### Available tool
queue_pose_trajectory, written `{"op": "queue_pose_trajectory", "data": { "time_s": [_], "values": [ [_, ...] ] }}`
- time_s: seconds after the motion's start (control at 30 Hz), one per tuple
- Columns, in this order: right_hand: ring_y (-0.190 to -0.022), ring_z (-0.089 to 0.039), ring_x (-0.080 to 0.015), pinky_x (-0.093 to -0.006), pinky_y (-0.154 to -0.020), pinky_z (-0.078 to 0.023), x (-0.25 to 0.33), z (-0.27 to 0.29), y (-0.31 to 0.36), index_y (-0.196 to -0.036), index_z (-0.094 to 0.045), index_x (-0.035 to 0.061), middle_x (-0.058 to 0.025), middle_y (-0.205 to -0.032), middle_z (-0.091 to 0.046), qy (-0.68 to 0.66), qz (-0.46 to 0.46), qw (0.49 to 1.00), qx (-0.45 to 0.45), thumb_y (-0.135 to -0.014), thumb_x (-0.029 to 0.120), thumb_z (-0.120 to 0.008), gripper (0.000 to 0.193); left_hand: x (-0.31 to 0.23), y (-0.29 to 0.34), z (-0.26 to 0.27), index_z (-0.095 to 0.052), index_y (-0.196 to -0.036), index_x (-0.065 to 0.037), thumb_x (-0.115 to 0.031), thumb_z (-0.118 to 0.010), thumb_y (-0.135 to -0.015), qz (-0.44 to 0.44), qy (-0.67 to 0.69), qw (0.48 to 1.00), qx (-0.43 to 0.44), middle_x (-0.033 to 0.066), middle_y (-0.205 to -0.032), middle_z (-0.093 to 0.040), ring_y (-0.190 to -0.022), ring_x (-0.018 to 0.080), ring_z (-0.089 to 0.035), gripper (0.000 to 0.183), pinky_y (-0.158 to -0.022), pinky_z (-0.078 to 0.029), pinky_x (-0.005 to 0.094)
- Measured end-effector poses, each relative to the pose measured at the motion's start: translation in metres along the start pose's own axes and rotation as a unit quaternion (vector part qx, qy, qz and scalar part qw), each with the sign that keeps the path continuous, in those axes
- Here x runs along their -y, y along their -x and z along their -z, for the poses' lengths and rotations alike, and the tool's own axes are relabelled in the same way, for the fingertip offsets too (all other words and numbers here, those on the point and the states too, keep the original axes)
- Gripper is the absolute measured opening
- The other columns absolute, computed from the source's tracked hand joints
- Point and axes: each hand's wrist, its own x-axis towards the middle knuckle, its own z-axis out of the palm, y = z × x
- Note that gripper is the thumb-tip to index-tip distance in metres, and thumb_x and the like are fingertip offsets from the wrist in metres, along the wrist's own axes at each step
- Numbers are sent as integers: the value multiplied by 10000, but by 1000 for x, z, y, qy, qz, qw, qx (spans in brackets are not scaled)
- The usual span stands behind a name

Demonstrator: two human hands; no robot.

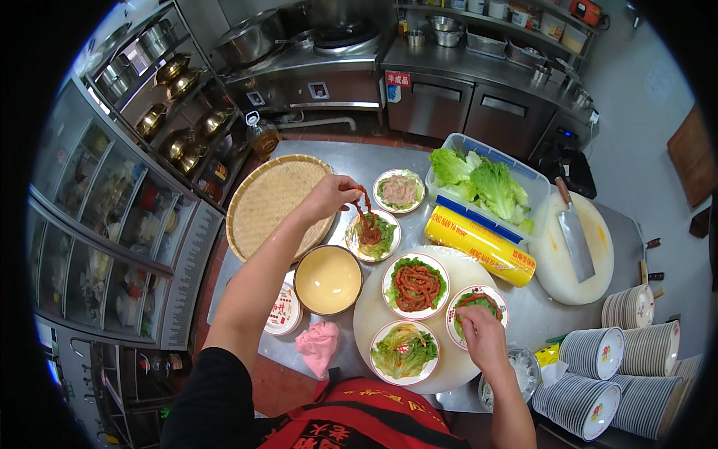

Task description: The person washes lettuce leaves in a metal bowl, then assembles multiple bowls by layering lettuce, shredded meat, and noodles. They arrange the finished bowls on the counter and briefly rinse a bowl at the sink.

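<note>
My left hand (333, 197) reaches forward and pinches a dangling bunch of reddish seasoned meat strips (365, 203). The strips hang over a small plate of lettuce (387, 228), their lower ends meeting more strips on the leaves. My right hand (484, 333) has its fingers bent down onto another plate (502, 298) holding lettuce and red strips; its fingertips are partly hidden. Beside that plate, a larger plate (388, 298) bears coiled strips on lettuce. A plate of shredded lettuce (404, 350) sits nearer me. These last three stand on a round white board (366, 318).
Around them are a cream bowl (327, 278), a woven tray (273, 202), a pink cloth (317, 348) and a plate of pale meat (399, 191). A lettuce bin (532, 183), yellow film roll (479, 245) and cleaver (574, 236) lie rightward. Stacked plates (591, 352) crowd the right edge.
</note>
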Motion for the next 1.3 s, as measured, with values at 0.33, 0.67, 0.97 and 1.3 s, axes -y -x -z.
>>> {"op": "queue_pose_trajectory", "data": {
  "time_s": [0.33, 0.67, 0.97, 1.3],
  "values": [
    [-814, -617, -207, -296, -707, -490, 47, 10, -83, -1080, -628, 36, -118, -939, -641, -90, 29, 995, -18, -845, 65, -625, 237, -110, 51, 10, -634, -990, -16, -194, -598, -923, -104, 16, 992, 73, 30, -835, -663, -734, 82, -616, 193, -644, -518, 242],
    [-1050, -541, -151, -298, -847, -461, 11, 22, -79, -1384, -382, 108, -72, -1207, -540, -382, -48, 923, -17, -814, 69, -699, 654, -182, 81, -72, -627, -960, -4, -191, -614, -909, -159, 136, 944, 254, 38, -810, -657, -723, 80, -616, 195, -635, -502, 225],
    [-927, -583, -114, -267, -827, -470, -41, 38, -3, -1118, -588, 13, -37, -1000, -635, -383, -157, 911, -2, -922, 107, -572, 218, -168, 77, -188, -602, -984, -57, -189, -584, -928, -95, 204, 896, 382, 11, -855, -657, -780, 73, -610, 145, -694, -484, 231],
    [-849, -561, -78, -237, -719, -458, -83, 17, 22, -1133, -589, 37, -3, -974, -616, -392, -223, 892, -3, -943, 152, -547, 226, -116, 74, -240, -585, -1008, -20, -159, -556, -942, -14, 252, 898, 359, 34, -848, -634, -765, 93, -607, 156, -717, -490, 230]
  ]
}}
